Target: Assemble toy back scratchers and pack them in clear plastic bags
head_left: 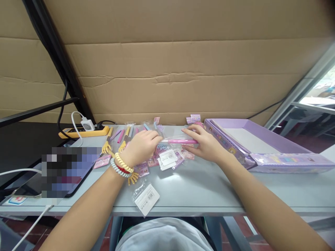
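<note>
A pink stick (181,141) in clear plastic wrap lies level between my two hands, above the grey table. My left hand (143,144), with coiled bands at its wrist, is closed on the wrapped item's left end. At the right end, my right hand (201,142) has its fingers apart, with the pink tip between thumb and fingers. Below and around them lie several bagged items with pink cards (142,169) and a white label (168,157). Yellow hand-shaped pieces (106,147) lie left of my left hand. Another bag's white label (147,199) is near the front edge.
An open purple box (277,137) stands at the right. On the left are a yellow power strip (101,131) with a white plug (87,124), cables, and a dark tablet (86,170). Cardboard (170,80) walls the back; a black metal frame (52,45) rises at left.
</note>
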Action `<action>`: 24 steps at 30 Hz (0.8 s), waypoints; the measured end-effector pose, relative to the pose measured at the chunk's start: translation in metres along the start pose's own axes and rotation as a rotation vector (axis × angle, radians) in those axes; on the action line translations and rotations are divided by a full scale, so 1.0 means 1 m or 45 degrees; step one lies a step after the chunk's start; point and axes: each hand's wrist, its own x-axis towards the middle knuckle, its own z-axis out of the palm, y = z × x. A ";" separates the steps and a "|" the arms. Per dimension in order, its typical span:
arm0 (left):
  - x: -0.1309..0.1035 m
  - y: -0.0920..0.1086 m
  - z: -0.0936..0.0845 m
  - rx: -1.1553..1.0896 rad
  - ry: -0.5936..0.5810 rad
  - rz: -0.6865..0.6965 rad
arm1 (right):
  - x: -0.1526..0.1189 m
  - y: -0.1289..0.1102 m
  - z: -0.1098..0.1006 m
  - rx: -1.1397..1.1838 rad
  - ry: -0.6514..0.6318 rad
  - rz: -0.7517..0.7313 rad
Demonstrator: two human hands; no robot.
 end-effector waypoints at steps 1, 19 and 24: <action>0.001 0.003 0.001 0.043 0.026 0.016 | 0.000 -0.001 0.000 0.083 0.009 -0.016; 0.012 0.016 0.008 0.188 0.448 -0.044 | 0.007 -0.012 -0.007 0.069 -0.351 0.336; -0.002 -0.023 0.003 0.139 0.408 -0.642 | 0.002 0.028 -0.013 -0.365 -0.346 0.975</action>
